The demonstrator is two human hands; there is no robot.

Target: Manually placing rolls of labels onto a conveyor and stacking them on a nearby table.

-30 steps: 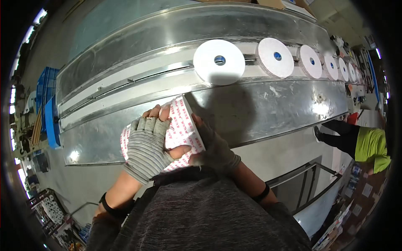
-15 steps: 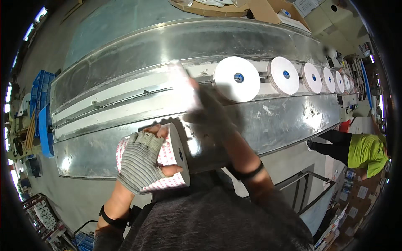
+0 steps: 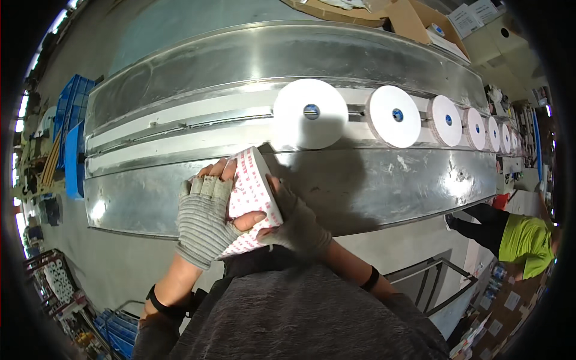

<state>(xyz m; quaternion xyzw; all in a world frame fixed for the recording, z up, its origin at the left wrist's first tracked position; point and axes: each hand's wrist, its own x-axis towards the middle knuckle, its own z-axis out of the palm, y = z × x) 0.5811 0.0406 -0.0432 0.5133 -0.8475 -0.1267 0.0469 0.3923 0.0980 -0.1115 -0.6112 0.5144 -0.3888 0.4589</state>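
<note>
Close in front of the body, by the near edge of the tabletop (image 3: 135, 201): white roll (image 3: 251, 195) with red marks, tilted, flat end facing right. Left hand (image 3: 207, 216), grey fingerless glove: grip spread wide around the curved side, thumb low, fingers over the top, has hold of the roll. Right hand (image 3: 300, 225), same glove, in shade: against the roll's flat end; how far its grip is closed, cannot tell.

Beyond the hands, white discs (image 3: 394, 116) with blue hubs, in a row along the slotted track (image 3: 228, 117), running off right. Shadow falls on the nearest disc's lower part. Far side: open carton (image 3: 414, 21). Left end: blue crate (image 3: 74, 105), blue panel (image 3: 75, 159). Right: co-worker (image 3: 525, 246) in yellow-green top, near a dark frame (image 3: 444, 261).
</note>
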